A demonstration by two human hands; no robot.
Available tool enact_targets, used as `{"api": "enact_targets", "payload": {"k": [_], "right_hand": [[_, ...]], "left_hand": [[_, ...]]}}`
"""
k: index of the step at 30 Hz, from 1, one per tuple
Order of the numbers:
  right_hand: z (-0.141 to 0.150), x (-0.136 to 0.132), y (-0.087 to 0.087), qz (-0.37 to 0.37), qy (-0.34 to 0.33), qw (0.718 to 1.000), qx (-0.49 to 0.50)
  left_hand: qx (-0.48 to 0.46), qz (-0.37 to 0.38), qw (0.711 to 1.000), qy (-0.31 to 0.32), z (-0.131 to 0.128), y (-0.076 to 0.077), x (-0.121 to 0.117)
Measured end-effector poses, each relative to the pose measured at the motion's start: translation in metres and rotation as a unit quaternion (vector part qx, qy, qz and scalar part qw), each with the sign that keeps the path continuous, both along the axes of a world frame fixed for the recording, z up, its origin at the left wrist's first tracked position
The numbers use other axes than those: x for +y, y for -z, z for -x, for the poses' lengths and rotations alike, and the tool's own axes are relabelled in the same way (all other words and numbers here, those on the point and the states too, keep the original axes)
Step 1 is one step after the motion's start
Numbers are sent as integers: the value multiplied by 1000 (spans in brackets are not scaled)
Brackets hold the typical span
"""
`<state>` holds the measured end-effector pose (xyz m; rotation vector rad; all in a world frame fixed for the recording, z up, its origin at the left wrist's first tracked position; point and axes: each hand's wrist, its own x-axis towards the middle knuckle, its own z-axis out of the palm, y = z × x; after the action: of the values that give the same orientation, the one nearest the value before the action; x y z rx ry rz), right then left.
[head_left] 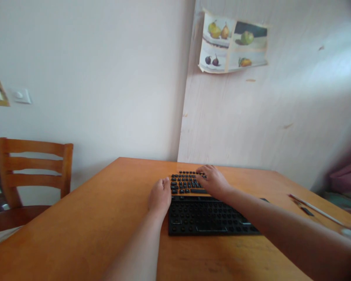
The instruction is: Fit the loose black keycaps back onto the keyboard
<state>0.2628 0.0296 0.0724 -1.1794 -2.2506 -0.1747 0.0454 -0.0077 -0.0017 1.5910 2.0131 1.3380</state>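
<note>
Rows of loose black keycaps (pixel 182 184) are laid out on the wooden table in a keyboard pattern. In front of them lies a black keyboard (pixel 204 218) with its keycaps off and thin metal wires showing; my right forearm covers part of it. My left hand (pixel 160 195) rests on its side at the left edge of the keycaps, fingers drawn together, with no object visible in it. Over the right part of the rows lies my right hand (pixel 214 182), thumb and fingers apart, touching keycaps at the upper right. It hides the keycaps beneath it.
The wooden table (pixel 119 210) meets a wall at its far side. A long thin white stick (pixel 316 208) and a small dark piece (pixel 307 211) lie at the right. A wooden chair (pixel 35 164) stands at the left. Fruit paintings (pixel 234 43) hang on the wall.
</note>
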Motion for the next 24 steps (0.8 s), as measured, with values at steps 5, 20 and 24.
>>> {"api": "enact_targets", "payload": {"k": [5, 20, 24], "right_hand": [[26, 50, 2, 73, 84, 991, -72], [56, 129, 35, 149, 103, 977, -110], [62, 137, 39, 157, 95, 977, -111]], "left_hand": [[6, 32, 999, -9, -1, -1, 0], [-12, 26, 1000, -13, -4, -1, -3], [-12, 22, 1000, -10, -4, -1, -3]]}}
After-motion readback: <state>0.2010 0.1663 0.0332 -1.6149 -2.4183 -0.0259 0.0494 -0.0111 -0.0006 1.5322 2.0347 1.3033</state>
